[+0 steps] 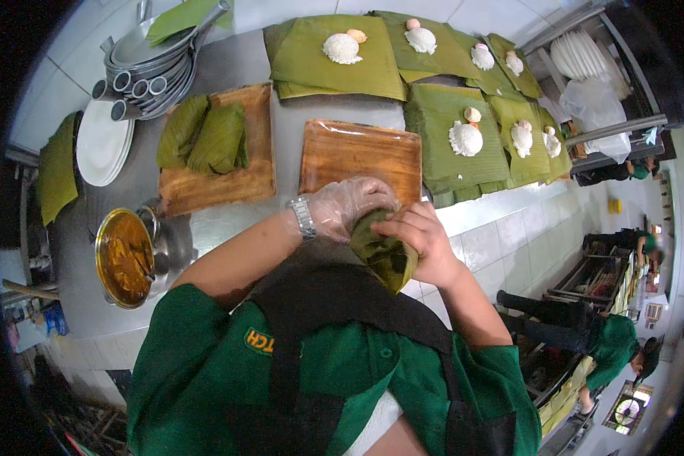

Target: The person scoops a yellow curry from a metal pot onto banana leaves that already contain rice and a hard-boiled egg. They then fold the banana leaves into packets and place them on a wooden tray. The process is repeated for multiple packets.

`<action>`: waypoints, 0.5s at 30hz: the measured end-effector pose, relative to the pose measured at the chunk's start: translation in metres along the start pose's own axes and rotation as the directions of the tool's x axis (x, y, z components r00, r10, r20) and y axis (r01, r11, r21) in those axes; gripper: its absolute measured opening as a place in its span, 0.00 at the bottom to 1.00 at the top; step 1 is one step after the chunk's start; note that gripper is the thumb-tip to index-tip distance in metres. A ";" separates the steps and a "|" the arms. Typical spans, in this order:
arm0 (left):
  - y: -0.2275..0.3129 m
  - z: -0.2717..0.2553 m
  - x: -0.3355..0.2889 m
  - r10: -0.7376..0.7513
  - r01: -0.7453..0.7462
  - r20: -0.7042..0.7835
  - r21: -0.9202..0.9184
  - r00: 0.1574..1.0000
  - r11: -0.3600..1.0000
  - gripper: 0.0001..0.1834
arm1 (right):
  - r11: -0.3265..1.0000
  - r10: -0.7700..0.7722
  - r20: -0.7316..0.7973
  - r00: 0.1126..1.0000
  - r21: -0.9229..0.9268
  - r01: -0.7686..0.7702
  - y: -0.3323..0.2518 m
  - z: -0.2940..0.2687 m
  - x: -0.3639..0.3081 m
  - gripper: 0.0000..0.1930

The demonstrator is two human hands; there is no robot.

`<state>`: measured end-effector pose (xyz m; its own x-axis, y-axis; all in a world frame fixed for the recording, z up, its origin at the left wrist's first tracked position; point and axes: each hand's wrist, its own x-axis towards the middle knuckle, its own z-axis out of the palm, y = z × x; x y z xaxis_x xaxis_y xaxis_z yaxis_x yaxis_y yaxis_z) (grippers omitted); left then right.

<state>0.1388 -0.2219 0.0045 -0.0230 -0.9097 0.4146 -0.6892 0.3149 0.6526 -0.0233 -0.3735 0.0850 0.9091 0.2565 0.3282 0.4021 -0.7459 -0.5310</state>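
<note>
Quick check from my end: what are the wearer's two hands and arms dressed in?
The left hand wears a clear, thin plastic glove, with a silver watch on a metal-link band at the wrist. The right hand shows no glove or watch. The left sleeve and right sleeve are short and dark green, leaving both forearms uncovered.

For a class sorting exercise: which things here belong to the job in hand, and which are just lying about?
Likely the job:
- leaf bundle between left hand and right hand
- rice-topped leaves
- wrapped parcels
- wooden trays
- orange-brown sauce, perhaps

Apparently lying about:
- stacked pans
- white plates
- clear plastic bag
</note>
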 end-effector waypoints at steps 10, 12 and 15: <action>0.010 0.039 -0.019 -0.331 0.253 -0.106 -0.442 0.938 0.860 0.60 | 0.549 0.669 0.173 0.723 0.542 -0.637 0.026 0.022 0.022 0.43; 0.009 0.050 -0.021 -0.362 0.208 -0.235 -0.499 0.902 0.841 0.66 | 0.505 0.608 0.250 0.754 0.611 -0.610 0.038 0.020 0.026 0.54; 0.005 0.058 -0.018 -0.189 0.133 -0.610 -0.137 0.769 0.982 0.74 | 0.584 0.717 0.195 0.669 0.357 -0.729 0.060 0.024 0.033 0.62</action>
<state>0.0939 -0.2194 -0.0360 0.5545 -0.5941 0.5827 -0.5806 0.2255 0.7824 0.0334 -0.3947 0.0454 0.9180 -0.2436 -0.3131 -0.3894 -0.4029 -0.8283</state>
